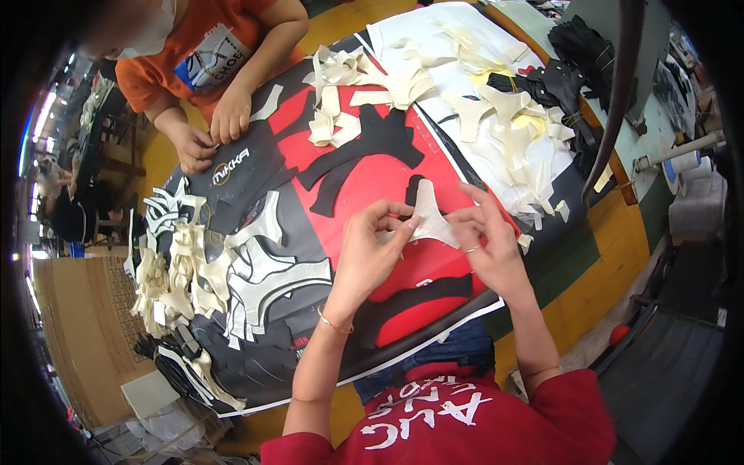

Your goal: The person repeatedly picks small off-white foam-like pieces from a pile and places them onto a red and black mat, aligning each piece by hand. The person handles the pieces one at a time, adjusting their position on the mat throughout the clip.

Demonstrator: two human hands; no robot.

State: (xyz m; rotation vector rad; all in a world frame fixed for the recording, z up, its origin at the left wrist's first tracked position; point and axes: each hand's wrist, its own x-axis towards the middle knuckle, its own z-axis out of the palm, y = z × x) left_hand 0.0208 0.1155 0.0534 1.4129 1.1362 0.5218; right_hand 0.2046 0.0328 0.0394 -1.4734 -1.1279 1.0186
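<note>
both hands are raised over the middle of the table [620, 256]. the left hand [370, 246] pinches the left end of a pale cut-out piece [428, 219] between thumb and fingertips, with the wrist bent and a thin gold bracelet [335, 325] on it. the right hand [487, 236] grips the same piece from its right side, fingers curled around the edge, with a ring on one finger. the piece is whitish, flat, with a narrow top and a wider forked bottom; it is held in the air, just above a red sheet [364, 190] that covers the table centre.

at 12 o'clock from the held piece a black curved cut-out [372, 143] lies flat on the red sheet. further toward 12 to 1 o'clock, loose cream pieces [504, 124] are heaped on a white sheet, and black pieces [581, 54] are piled at the far corner. at 9 o'clock a fan of grey and white pieces [263, 271] lies on dark material, with a heap of cream scraps [167, 279] beyond it near the table edge.

at 11 o'clock a second person in an orange shirt [194, 46] leans over the table. that person's two hands [213, 128] rest on a dark printed piece [236, 170], well apart from the held piece. whether those fingers grip anything i cannot tell.
</note>
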